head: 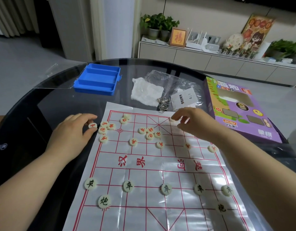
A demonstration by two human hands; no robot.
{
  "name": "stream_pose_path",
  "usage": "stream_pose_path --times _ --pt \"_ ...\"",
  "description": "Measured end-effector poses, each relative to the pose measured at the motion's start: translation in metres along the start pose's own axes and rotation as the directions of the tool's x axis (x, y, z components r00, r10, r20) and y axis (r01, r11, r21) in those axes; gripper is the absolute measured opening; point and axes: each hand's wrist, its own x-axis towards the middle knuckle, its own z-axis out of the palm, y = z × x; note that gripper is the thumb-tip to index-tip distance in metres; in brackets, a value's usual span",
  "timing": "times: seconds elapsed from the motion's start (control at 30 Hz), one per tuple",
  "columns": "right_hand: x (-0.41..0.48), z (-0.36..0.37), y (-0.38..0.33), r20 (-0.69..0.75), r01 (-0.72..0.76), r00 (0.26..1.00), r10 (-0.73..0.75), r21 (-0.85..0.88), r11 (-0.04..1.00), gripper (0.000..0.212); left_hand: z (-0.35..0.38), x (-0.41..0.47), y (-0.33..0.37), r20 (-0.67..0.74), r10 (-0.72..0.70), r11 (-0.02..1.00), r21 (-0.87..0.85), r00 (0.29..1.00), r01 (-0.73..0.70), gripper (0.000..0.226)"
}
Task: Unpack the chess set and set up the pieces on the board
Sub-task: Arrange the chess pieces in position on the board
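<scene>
Our left hand (72,130) pinches a red piece (92,125) on the counter (60,104), just off the left edge of the board (144,172). Our right hand (194,124) pinches a second piece (172,120) on the far row. The far left corner is nearest our left hand.

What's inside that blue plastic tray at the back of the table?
The blue plastic tray shows three long compartments, bare blue inside, no pieces visible. Its near wall hides a strip of the closest compartment's floor.

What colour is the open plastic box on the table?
The box is blue; the head view shows it best.
</scene>
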Motion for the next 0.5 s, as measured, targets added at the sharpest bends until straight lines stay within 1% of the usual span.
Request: stream_pose_path --times 0.17,0.37,0.5 --pt "-0.017 0.010 -0.011 0.093 0.028 0.995 -0.027 -0.011 1.000 0.026 -0.001 0.000 0.002 0.011 -0.015 1.000 0.002 1.000 0.015 0.035" --pt "-0.002 0.027 -0.016 0.071 0.034 0.997 -0.032 -0.019 0.999 0.029 0.000 0.002 0.002 0.012 -0.035 0.999 0.041 0.999 0.034 0.035" --pt "0.004 0.034 -0.018 0.102 0.076 0.992 -0.073 -0.028 0.997 0.032 0.001 0.001 0.001 0.017 -0.030 0.998 0.052 0.999 0.029 0.034"
